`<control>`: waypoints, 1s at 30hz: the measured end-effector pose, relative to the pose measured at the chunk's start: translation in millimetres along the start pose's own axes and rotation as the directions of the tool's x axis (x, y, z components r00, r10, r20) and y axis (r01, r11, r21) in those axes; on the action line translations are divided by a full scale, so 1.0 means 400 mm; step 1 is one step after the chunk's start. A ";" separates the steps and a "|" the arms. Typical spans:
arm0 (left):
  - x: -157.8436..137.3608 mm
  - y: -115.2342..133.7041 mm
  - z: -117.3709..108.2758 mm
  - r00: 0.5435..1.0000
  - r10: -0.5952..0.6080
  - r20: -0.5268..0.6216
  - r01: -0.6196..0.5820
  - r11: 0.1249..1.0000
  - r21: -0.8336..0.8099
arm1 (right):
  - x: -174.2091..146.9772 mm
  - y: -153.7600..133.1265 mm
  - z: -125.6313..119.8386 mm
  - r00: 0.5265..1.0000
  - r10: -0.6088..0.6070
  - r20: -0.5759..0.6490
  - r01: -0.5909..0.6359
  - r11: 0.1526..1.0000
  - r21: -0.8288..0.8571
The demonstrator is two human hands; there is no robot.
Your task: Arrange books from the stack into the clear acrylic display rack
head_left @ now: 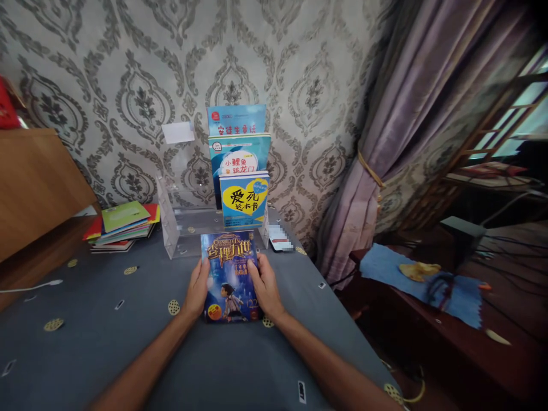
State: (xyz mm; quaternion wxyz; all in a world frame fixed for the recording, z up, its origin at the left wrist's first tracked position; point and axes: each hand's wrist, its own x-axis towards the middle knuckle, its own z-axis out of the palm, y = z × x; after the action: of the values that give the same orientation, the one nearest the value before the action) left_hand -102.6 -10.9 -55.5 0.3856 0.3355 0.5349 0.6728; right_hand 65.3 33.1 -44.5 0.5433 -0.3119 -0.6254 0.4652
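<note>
Between my two hands is a dark blue book [230, 291] with gold lettering and a small figure on its cover. My left hand [198, 288] grips its left edge, and my right hand [266, 285] grips the right edge with the thumb on the cover. Just behind it stands a clear tiered book rack [169, 231]. On the rack's right side, books rise in steps: a blue book with a yellow heart [244, 208] in front, a teal book [218, 154] behind it, and a light blue book [237, 117] at the back.
A pile of thin colourful books [126, 220] lies left of the rack. A phone [280, 238] rests by the rack's right side. Near the left edge runs a white cable [34, 286]. Beyond the table's right edge are a purple curtain [351, 211] and a blue cloth [385, 268].
</note>
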 end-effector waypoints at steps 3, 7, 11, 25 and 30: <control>-0.003 0.010 0.003 1.000 -0.025 -0.007 0.025 1.000 -0.012 | 0.003 0.002 -0.002 1.000 -0.009 -0.001 0.009 1.000 -0.019; -0.005 0.027 0.005 0.986 0.022 0.166 -0.008 0.996 -0.086 | 0.011 0.011 -0.009 1.000 0.012 0.021 -0.011 1.000 -0.028; 0.001 0.032 -0.001 0.973 0.044 0.226 -0.023 0.995 -0.096 | 0.021 0.020 -0.013 0.999 0.038 0.039 -0.037 0.999 -0.004; 0.024 0.001 -0.017 0.955 -0.003 0.295 0.032 0.995 -0.091 | 0.032 0.024 -0.016 0.984 0.174 0.047 -0.177 0.981 0.082; 0.027 0.003 -0.011 0.949 -0.057 0.309 0.100 0.987 -0.126 | 0.036 0.040 -0.021 0.973 0.227 0.040 -0.229 0.970 0.075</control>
State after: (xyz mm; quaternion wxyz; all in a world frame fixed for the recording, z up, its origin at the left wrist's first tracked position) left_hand -111.7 -3.8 -54.8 0.5125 0.3858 0.4335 0.6329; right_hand 68.7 54.1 -54.0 0.4883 -0.3529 -0.5749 0.5536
